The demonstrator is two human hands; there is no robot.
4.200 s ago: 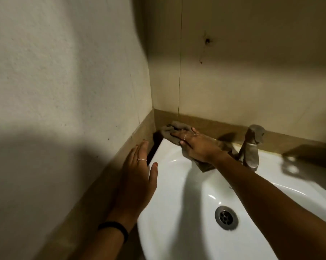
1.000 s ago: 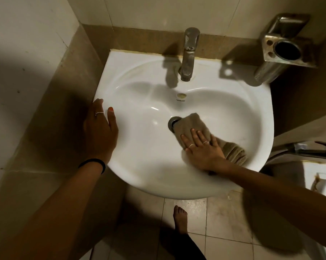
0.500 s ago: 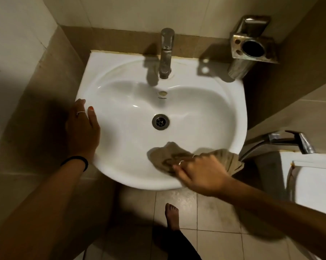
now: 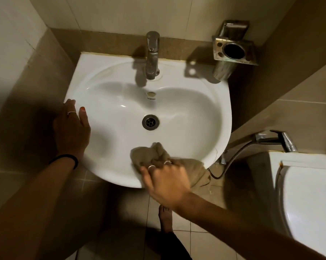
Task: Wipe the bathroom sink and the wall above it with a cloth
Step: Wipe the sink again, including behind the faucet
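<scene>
A white oval sink (image 4: 186, 117) is fixed to the tiled wall (image 4: 132, 14), with a metal tap (image 4: 152, 55) at its back and a drain (image 4: 150, 122) in the bowl. My right hand (image 4: 166, 182) grips a bunched beige cloth (image 4: 152, 154) on the sink's front rim; part of the cloth hangs over the edge to the right. My left hand (image 4: 72, 128) lies flat on the sink's left rim, fingers apart, holding nothing.
A steel tumbler holder (image 4: 233, 47) hangs on the wall at the sink's back right. A hand sprayer (image 4: 278, 139) with hose sits beside a white toilet (image 4: 306, 196) at the right. My bare foot (image 4: 165, 216) stands on the tiled floor under the sink.
My right hand has dragged the cloth from the drain down to the front rim and bunched it. Earlier it wiped the back left corner. The left hand has stayed on the left rim.
</scene>
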